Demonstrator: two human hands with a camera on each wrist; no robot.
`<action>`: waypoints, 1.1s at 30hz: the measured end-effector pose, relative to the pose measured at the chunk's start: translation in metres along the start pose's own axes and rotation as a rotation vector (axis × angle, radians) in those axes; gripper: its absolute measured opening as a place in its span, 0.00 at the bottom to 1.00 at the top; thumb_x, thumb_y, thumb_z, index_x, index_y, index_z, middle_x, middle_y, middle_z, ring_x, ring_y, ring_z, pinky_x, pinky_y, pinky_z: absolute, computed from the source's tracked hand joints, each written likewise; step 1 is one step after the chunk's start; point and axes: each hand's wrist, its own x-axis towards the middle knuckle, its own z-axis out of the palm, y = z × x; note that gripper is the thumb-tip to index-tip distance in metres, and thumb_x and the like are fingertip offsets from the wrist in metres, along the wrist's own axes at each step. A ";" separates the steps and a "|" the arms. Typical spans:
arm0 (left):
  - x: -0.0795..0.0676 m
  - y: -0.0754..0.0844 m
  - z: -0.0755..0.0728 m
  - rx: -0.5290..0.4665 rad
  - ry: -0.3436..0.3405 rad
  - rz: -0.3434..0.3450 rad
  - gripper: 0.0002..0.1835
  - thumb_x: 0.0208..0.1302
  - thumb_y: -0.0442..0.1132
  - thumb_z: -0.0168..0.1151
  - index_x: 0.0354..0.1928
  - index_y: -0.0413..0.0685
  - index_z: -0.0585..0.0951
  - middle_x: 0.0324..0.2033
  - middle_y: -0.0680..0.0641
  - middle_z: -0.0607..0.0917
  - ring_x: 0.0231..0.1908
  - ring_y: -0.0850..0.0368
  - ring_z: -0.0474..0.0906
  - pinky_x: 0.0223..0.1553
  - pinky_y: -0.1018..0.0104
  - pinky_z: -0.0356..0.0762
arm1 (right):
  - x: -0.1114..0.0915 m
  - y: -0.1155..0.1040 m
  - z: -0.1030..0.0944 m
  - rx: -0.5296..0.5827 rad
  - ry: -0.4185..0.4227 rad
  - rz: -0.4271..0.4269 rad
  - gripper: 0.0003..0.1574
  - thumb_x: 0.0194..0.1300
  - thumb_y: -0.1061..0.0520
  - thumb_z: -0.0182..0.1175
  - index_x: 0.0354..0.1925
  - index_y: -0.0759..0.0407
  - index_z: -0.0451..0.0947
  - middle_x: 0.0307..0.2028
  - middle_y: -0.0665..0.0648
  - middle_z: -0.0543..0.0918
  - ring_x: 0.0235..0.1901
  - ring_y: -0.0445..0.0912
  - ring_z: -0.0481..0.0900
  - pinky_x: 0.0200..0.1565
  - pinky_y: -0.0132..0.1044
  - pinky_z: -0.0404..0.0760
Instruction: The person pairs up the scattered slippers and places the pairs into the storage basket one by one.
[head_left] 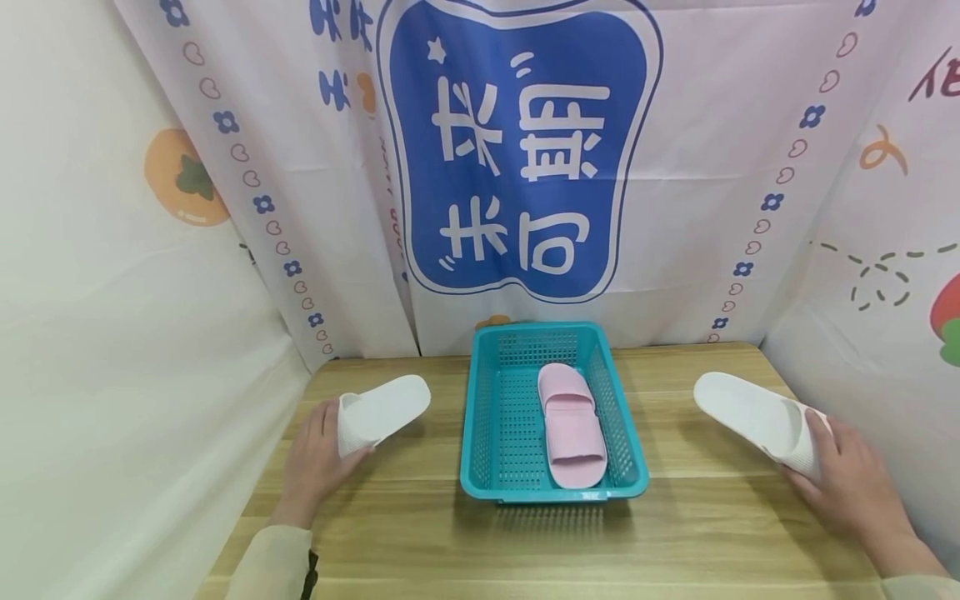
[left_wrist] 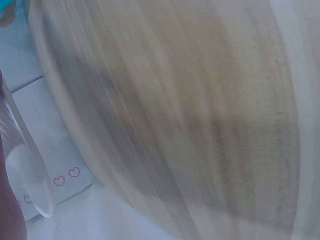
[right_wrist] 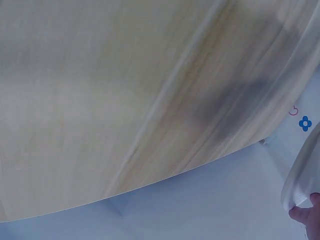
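My left hand (head_left: 318, 454) grips a white slipper (head_left: 390, 408) by its strap end, its sole pointing to the right and away from me. Over on the right side, my right hand (head_left: 855, 475) holds another white slipper (head_left: 750, 411) at the strap end, the sole angled toward the back left. Between the two hands stands a teal basket (head_left: 480, 417) with perforated walls. Pink slippers (head_left: 573, 429) lie inside it along its right side. In the left wrist view part of the white slipper (left_wrist: 27, 175) shows at the left edge; the right wrist view catches the other slipper (right_wrist: 300, 175) at its right edge.
The wooden table (head_left: 390, 533) carries the basket near its back middle. A printed white curtain (head_left: 697, 167) hangs behind it, and white cloth walls (head_left: 135, 375) close in both sides. Table surface shows on either side of the basket.
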 end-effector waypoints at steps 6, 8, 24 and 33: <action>0.009 0.006 -0.004 -0.006 0.028 0.020 0.60 0.33 0.59 0.78 0.63 0.24 0.65 0.52 0.25 0.73 0.51 0.29 0.71 0.53 0.39 0.72 | 0.005 -0.003 0.002 -0.008 0.046 -0.015 0.68 0.56 0.14 0.34 0.66 0.69 0.59 0.48 0.79 0.68 0.42 0.74 0.67 0.33 0.69 0.65; 0.012 0.008 -0.006 -0.011 0.028 0.024 0.60 0.36 0.63 0.76 0.63 0.24 0.66 0.52 0.26 0.73 0.52 0.30 0.71 0.53 0.39 0.72 | 0.006 -0.004 0.002 -0.015 0.049 -0.018 0.68 0.56 0.14 0.32 0.66 0.69 0.60 0.48 0.79 0.68 0.43 0.74 0.67 0.33 0.69 0.65; 0.029 0.020 -0.010 -0.018 0.058 0.069 0.60 0.47 0.74 0.62 0.63 0.25 0.66 0.53 0.27 0.73 0.53 0.30 0.71 0.57 0.41 0.70 | 0.016 -0.014 -0.001 -0.035 0.117 -0.053 0.65 0.58 0.16 0.34 0.64 0.70 0.62 0.50 0.79 0.68 0.47 0.74 0.66 0.36 0.70 0.66; 0.038 0.027 -0.012 -0.019 0.059 0.087 0.61 0.37 0.64 0.75 0.64 0.25 0.65 0.54 0.27 0.73 0.54 0.30 0.70 0.58 0.41 0.69 | 0.025 -0.023 -0.006 -0.058 0.148 -0.094 0.63 0.60 0.17 0.36 0.63 0.71 0.63 0.50 0.80 0.69 0.46 0.73 0.68 0.36 0.69 0.68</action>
